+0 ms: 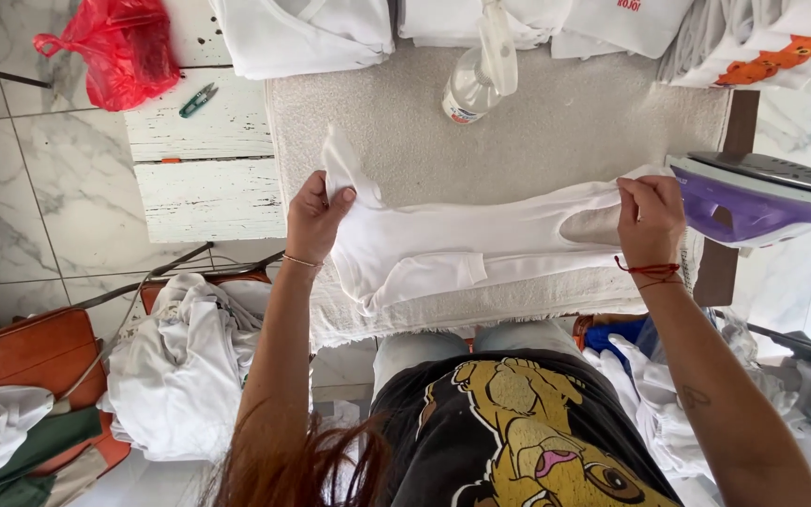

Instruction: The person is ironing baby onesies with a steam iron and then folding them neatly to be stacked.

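Here the left hand (316,214) and right hand (650,218) each pinch the white garment (462,249) stretched flat between them

Left hand (316,214) and right hand (648,218) gripping white garment (452,249), purple iron (753,199) beside, spray bottle (474,83) above

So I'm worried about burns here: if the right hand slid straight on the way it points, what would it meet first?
The right hand pinches the white garment with fingers aimed up the towel-covered board. Straight on looks like bare towel, then the folded stack with orange print. The purple iron sits just beside that line, not in it; depth is hard to judge.
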